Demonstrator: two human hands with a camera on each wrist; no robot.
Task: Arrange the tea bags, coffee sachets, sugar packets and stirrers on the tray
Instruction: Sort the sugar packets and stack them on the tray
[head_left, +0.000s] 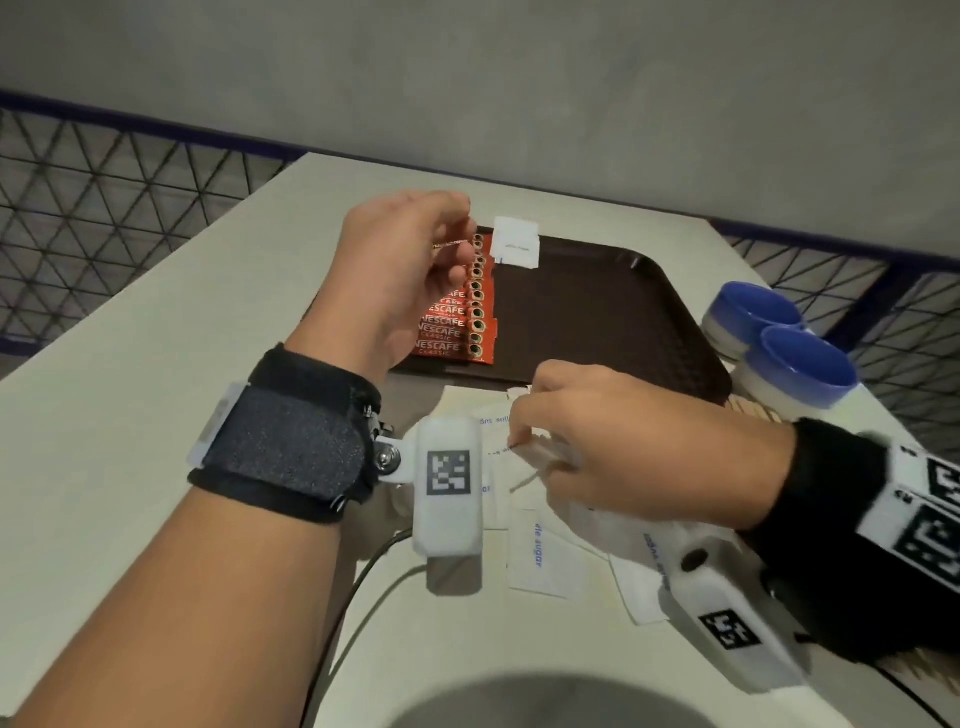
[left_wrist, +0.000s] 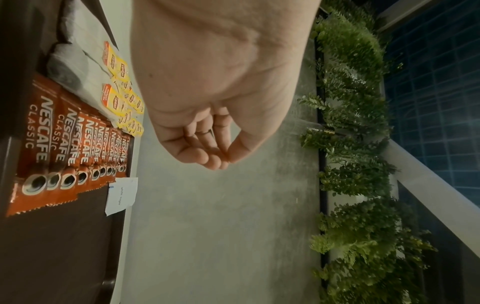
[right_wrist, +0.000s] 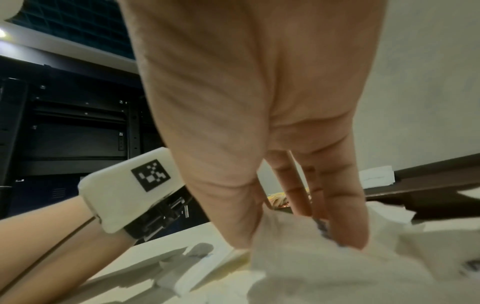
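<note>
Head view: coffee sachets line the left edge of the tray; one sugar packet starts its far edge. Left wrist: our left hand bunches empty fingers. Right wrist: our right hand pinches sugar packets from the bench, probably for that row.

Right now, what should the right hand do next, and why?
Probably lift the white paper sugar packet that the right hand pinches and lay it on the brown plastic tray beside the lone packet there; most packets lie off it.

Coffee sachets look glossy, sugar packets matt paper, tray textured plastic.
</note>
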